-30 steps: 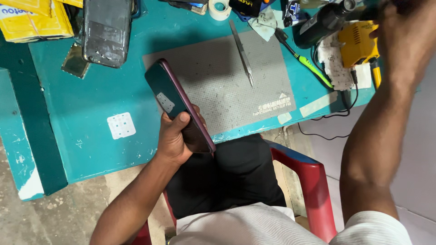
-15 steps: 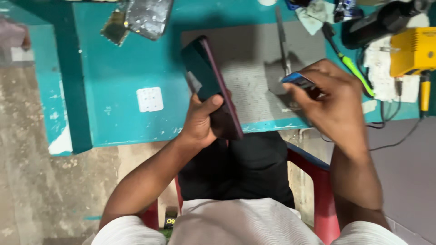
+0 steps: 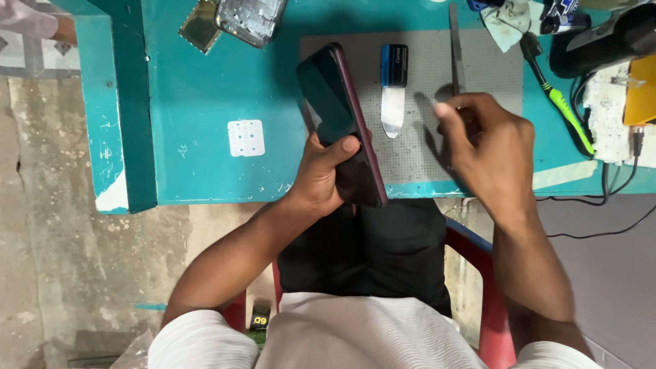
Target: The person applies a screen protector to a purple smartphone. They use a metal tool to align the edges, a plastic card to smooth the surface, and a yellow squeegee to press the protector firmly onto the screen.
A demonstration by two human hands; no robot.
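A dark smartphone [image 3: 339, 126] is clamped in the left hand [image 3: 321, 174] and tilted on edge over the grey work mat [image 3: 424, 147], while the right hand [image 3: 488, 147], fingers pinched together, is lowered onto the mat beside the blue-handled opening tool [image 3: 393, 89].

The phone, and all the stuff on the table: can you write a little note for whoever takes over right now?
Left hand: grips the dark phone, tilted on edge over the table's near side.
Right hand: above the grey mat, fingertips pinched; too blurred to tell what they hold.
On the mat: a blue-and-white scraper tool lies loose, metal tweezers beside it. A green-handled tool lies on the teal table.
Done: scraper set down on the mat.
Left: phone not yet on the mat, its case closed.
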